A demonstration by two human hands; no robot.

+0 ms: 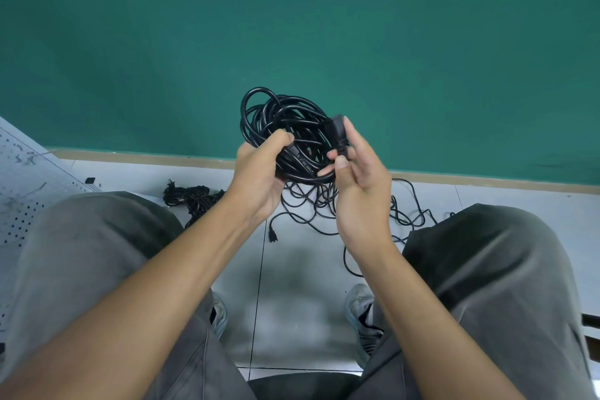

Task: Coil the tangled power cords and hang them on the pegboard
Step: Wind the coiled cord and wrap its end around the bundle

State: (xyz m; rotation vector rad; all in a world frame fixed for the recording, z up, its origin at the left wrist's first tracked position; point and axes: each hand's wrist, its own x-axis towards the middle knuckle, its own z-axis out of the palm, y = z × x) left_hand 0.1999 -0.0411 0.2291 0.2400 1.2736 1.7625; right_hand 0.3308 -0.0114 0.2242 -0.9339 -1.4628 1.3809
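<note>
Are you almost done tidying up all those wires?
Not yet. One bundle on the floor looks coiled already. The left hand grips a coil while the right hand pinches its plug. Loose cords are still tangled on the floor, and nothing hangs on the pegboard that I can see.

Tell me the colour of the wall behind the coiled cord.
Teal green wall, plain, clearest in the head view.

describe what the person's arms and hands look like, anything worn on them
Both forearms are bare all the way to the bottom edge of the picture, with no sleeves in view. The left hand and right hand wear no gloves, and no watch, bracelet or ring shows. Fingernails are short and unpainted.
</note>
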